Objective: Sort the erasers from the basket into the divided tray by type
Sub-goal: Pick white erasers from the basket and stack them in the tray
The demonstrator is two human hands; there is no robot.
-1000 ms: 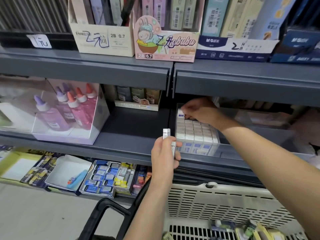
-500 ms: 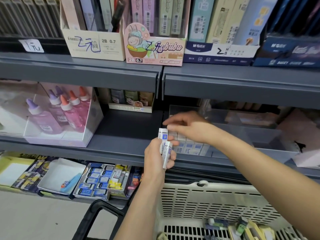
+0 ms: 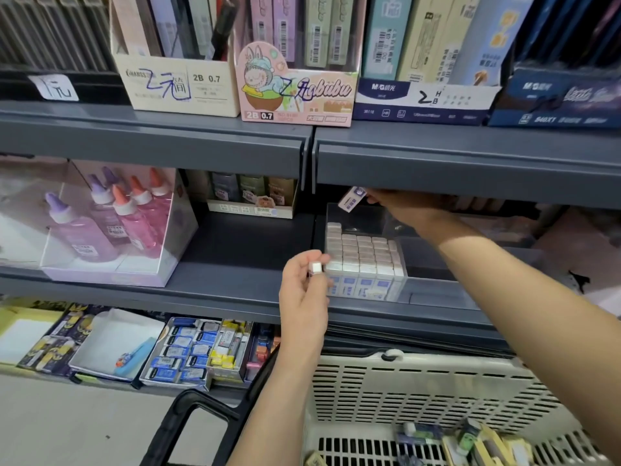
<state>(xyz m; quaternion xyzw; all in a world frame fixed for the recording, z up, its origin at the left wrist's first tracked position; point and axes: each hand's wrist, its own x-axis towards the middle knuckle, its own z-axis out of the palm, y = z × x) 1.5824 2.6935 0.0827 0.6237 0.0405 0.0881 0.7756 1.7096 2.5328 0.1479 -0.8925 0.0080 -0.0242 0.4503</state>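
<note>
The right hand (image 3: 406, 208) is pinching a tilted white-and-purple eraser (image 3: 352, 198) at its fingertips, over the back of the clear tray (image 3: 401, 290). The grey shelf lip (image 3: 470, 163) is hanging just above and cutting off part of the hand. The left hand (image 3: 302, 290) is gripping a second eraser (image 3: 316, 266) end-on, just beside the tray's front-left corner, where packed erasers (image 3: 363, 253) are standing in rows. Below, the slotted basket (image 3: 420, 388) is holding loose erasers (image 3: 420, 432). Glue bottles (image 3: 111, 223) are standing well to the left.
</note>
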